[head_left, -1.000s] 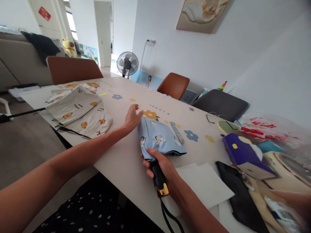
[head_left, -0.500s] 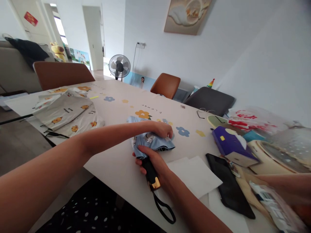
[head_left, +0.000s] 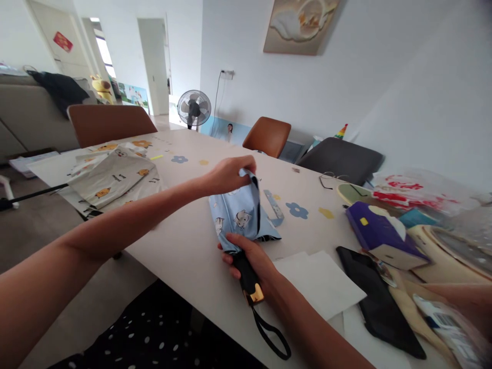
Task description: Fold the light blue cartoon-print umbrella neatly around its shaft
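Observation:
A folded light-blue umbrella (head_left: pixel 232 212) with a cartoon animal print lies slantwise over the table, its black handle with a gold end and a dark wrist strap pointing toward me. My right hand (head_left: pixel 251 259) is closed around it where the canopy meets the handle. Higher up, my left hand (head_left: pixel 234 171) pinches the dark-trimmed edge of the canopy cloth and holds it raised. From the canopy's right side a narrow blue strap (head_left: pixel 274 207) hangs loose. My left fingertips are partly hidden behind the hand and cloth.
A cream umbrella with a cartoon print (head_left: pixel 119 177) lies spread at the left. To the right are white papers (head_left: pixel 323 282), a black tablet-like slab (head_left: pixel 384 302), a purple box (head_left: pixel 380 230), eyeglasses (head_left: pixel 330 179) and plastic bags (head_left: pixel 415 189). Another person's arm (head_left: pixel 457 302) enters at right.
My left hand has lifted up and slightly left, pulling the canopy fold upward. The blue strap now shows at its right. My right hand keeps its hold, and the view has shifted slightly.

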`<state>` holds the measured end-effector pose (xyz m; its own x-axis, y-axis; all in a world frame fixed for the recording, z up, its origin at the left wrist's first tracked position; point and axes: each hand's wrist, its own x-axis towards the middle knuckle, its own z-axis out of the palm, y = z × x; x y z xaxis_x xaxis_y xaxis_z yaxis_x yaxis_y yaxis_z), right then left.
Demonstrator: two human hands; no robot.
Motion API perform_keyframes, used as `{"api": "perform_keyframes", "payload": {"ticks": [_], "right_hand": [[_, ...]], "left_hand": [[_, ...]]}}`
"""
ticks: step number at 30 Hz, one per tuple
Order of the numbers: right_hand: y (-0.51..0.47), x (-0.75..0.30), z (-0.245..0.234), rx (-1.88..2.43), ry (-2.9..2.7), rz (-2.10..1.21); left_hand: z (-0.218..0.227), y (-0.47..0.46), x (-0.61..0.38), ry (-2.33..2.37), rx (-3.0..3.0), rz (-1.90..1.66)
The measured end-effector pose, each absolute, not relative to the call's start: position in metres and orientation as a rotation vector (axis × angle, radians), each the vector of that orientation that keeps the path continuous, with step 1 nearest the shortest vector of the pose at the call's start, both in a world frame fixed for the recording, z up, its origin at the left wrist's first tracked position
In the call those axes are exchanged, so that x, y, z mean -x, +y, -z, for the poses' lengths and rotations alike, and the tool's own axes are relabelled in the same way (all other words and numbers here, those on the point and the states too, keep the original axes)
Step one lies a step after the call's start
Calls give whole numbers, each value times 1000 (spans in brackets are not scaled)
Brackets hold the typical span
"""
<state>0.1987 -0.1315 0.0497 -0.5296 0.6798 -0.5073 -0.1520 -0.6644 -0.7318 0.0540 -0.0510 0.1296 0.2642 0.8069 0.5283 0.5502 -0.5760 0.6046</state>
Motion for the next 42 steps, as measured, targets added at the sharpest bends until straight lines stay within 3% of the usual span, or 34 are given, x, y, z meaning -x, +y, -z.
{"api": "perform_keyframes", "payload": {"ticks": [6,20,42], "right_hand": [[-131,-198,-48,1112,-855,-2203],[-127,-201,-44,1015,-897,-2241],[-127,-203,-41,1282,-1054,-2194]], "left_hand": [[-117,-97,1,1522,-2112,-1333],[-27,-148,42,1415,-2104,-1158],[-28,-171,46,1368,-2100,-1111]]}}
